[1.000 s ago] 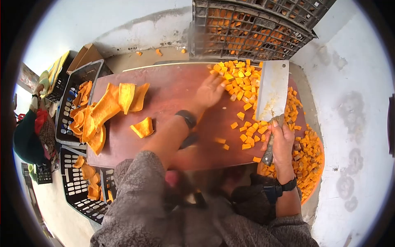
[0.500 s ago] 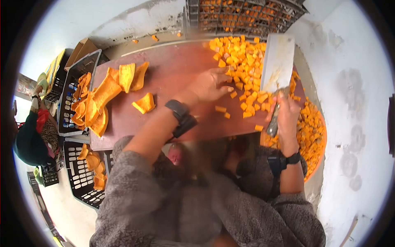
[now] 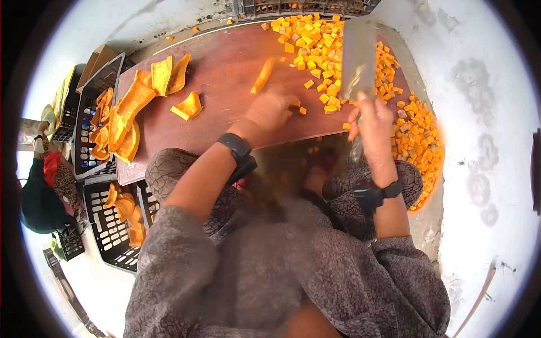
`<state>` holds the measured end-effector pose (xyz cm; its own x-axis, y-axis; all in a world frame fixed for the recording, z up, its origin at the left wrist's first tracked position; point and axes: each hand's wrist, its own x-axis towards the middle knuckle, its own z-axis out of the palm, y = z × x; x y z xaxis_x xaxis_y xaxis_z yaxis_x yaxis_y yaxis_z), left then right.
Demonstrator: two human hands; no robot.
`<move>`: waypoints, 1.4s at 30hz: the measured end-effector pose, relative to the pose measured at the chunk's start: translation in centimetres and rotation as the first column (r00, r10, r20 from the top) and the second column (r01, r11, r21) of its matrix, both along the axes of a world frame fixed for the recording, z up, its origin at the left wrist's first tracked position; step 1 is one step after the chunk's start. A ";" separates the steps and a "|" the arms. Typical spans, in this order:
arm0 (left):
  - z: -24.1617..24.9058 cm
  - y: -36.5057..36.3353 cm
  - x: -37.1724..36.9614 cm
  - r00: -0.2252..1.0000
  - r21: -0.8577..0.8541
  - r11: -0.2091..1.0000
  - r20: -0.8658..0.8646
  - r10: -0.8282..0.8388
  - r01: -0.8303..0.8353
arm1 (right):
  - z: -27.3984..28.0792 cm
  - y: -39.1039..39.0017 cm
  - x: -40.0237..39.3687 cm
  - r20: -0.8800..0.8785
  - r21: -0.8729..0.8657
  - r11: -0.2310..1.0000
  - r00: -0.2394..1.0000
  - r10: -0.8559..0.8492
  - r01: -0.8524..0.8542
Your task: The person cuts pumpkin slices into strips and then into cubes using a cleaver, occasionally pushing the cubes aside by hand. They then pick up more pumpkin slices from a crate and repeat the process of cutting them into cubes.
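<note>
Narrow orange strip of pumpkin-like flesh just beyond the left hand

The strip lies on the smooth red-brown counter, forward of the left hand and a little to its left. Its long axis runs mostly away from the person, leaning right at the far end, so the near end points back toward the knuckles. The left hand is clearly the nearer of the two; the right hand is well off to the strip's right.

The left hand is palm down and blurred, its fingers reaching rightward and partly bent. Something orange shows at the fingertips, but I cannot tell whether they have hold of it. A single small orange cube sits just beside them.

The right hand is closed around the handle of a broad, rectangular metal cleaver. The blade extends away from the person, over the scattered heap of orange cubes, between that heap's larger part and the cubes at the counter's right end. Whether it touches any is unclear.

Large curved orange slabs lie at the counter's left end, with one orange wedge apart from them. A round orange tub full of cubes stands at the right.
</note>
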<state>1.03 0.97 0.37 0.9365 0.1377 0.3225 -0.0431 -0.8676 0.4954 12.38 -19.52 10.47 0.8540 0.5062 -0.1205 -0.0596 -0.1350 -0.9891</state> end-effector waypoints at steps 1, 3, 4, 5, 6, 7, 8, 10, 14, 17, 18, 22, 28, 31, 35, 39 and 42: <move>-0.5 -0.2 0.1 0.999 -0.011 0.999 0.025 0.031 -0.031 | -0.5 -0.1 -0.8 0.034 -0.120 0.992 0.998 0.045 -0.041; -1.5 -0.8 0.2 0.992 -0.053 0.991 0.022 0.123 -0.122 | -1.7 -0.3 -2.1 0.003 -0.172 0.984 0.999 0.049 -0.048; -1.6 -1.0 0.1 0.978 -0.090 0.974 0.006 0.208 -0.207 | -2.2 -0.3 -2.8 -0.038 -0.219 0.974 0.998 0.045 -0.052; -1.8 -1.4 0.0 0.978 -0.093 0.974 0.012 0.207 -0.205 | -2.4 -0.4 -3.5 -0.060 -0.249 0.966 0.997 0.054 -0.068; -1.8 -1.8 -0.3 0.955 -0.136 0.946 0.001 0.298 -0.295 | -2.8 -0.6 -4.1 -0.082 -0.279 0.957 0.995 0.061 -0.082; -1.8 -2.2 -0.6 0.923 -0.178 0.907 -0.017 0.384 -0.381 | -3.4 -1.0 -4.4 -0.114 -0.281 0.953 0.990 0.080 -0.110; -1.8 -2.4 -0.7 0.924 -0.183 0.908 -0.015 0.381 -0.377 | -3.5 -1.3 -4.8 -0.111 -0.285 0.953 0.991 0.077 -0.106; -1.9 -2.5 -1.2 0.910 -0.155 0.901 0.016 0.413 -0.406 | -3.7 -1.5 -6.0 -0.141 -0.273 0.945 0.979 0.145 -0.179; -2.5 -2.6 -1.8 0.888 -0.206 0.879 0.075 0.453 -0.430 | -4.2 -1.1 -7.0 -0.130 -0.312 0.932 0.980 0.152 -0.186; -2.5 -2.7 -2.2 0.898 -0.210 0.882 0.034 0.438 -0.422 | -3.9 -0.9 -7.1 -0.098 -0.332 0.926 0.983 0.156 -0.180; -2.4 -2.8 -2.2 0.907 -0.212 0.889 0.024 0.421 -0.407 | -3.9 -0.9 -7.2 -0.073 -0.356 0.917 0.984 0.164 -0.180; -2.8 -2.9 -2.1 0.923 -0.147 0.914 0.025 0.385 -0.377 | -3.2 -0.9 -8.0 -0.049 -0.345 0.926 0.988 0.147 -0.155; -3.1 -3.0 -2.4 0.924 -0.128 0.919 0.044 0.381 -0.373 | -4.6 -0.6 -9.0 0.099 -0.350 0.924 0.976 0.196 -0.151; -3.3 -3.2 -2.4 0.911 -0.099 0.909 0.038 0.410 -0.405 | -5.4 -0.3 -9.0 0.145 -0.432 0.889 0.962 0.233 -0.150; -3.8 -3.1 -2.9 0.918 -0.111 0.919 0.075 0.388 -0.379 | -9.5 -0.8 -6.3 0.391 -0.514 0.856 0.871 0.298 -0.062; -3.5 -2.9 -3.0 0.945 -0.149 0.952 0.149 0.290 -0.269 | -8.1 0.8 -5.5 0.449 -0.524 0.852 0.851 0.272 0.004; -3.3 -3.4 -2.9 0.937 -0.146 0.960 0.223 0.268 -0.240 | -6.9 1.6 -5.4 0.395 -0.562 0.827 0.877 0.272 -0.004</move>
<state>-1.90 -2.45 -2.90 0.7629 0.4105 0.4994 0.0424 -0.8026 0.5949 6.99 -17.89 3.56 0.8053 0.5919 -0.0350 0.4226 -0.6144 -0.6663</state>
